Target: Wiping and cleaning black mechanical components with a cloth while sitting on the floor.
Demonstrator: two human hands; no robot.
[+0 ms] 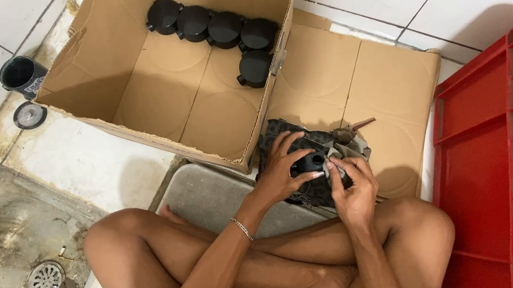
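The left hand (282,166) is cupping a black plastic fitting (310,163) with curled fingers, holding it above the crossed legs. The right hand (352,186) is pinching the fitting's short spout between thumb and fingertips. Similar black fittings are lying in the cardboard box (161,90) and the red crate (490,197).

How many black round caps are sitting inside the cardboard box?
5. Four black caps sit in a row along the far wall of the cardboard box. The fifth lies just below the rightmost one.
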